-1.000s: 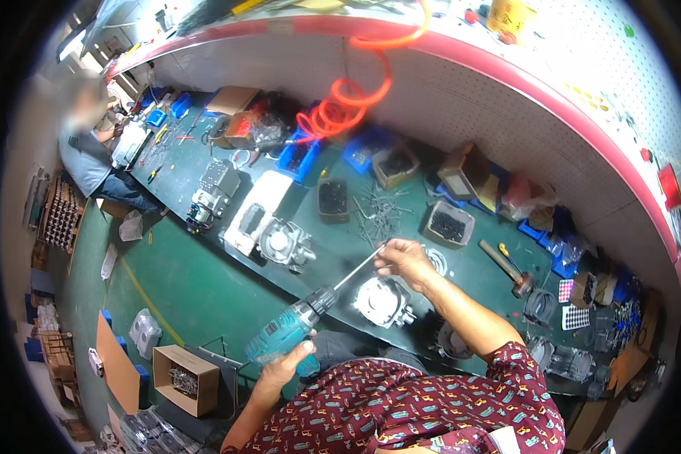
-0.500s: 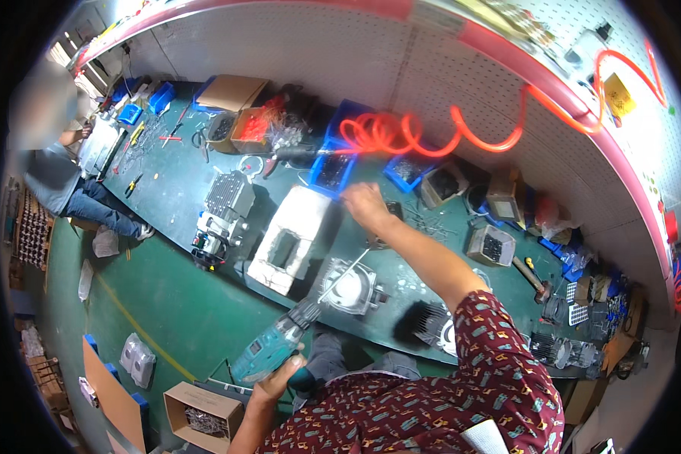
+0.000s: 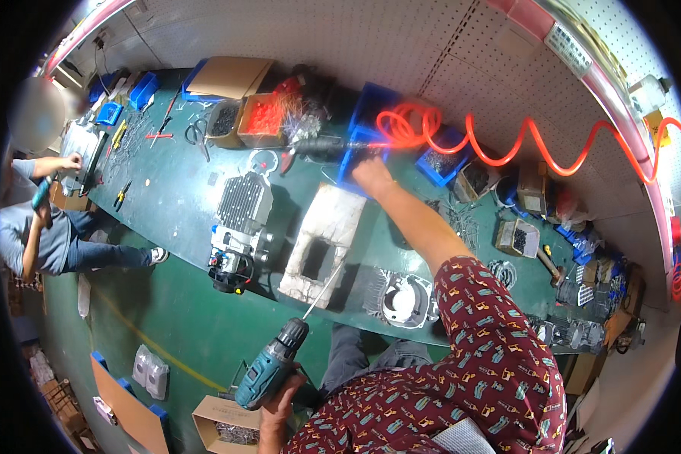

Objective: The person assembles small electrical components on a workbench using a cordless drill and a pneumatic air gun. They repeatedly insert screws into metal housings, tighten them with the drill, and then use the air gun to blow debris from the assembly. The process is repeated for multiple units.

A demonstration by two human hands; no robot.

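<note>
My left hand is closed round the grip of a teal and black cordless drill, held in front of the bench edge. A long thin bit points up and away from its chuck, across the near end of a white foam block with a rectangular opening. My right hand reaches over the bench into a blue parts bin; its fingertips are hidden there. Right of the foam block lies a finned metal housing with a round opening. A finned motor assembly stands to the left.
A dark tool hangs on a red coiled hose over the bins. Boxes of red parts and dark screws stand behind. A hammer lies right. At far left a co-worker holds a drill.
My right hand has moved deeper into the blue bin. The drill's bit has swung from over the metal housing to the foam block's near end. The whole view has shifted.
</note>
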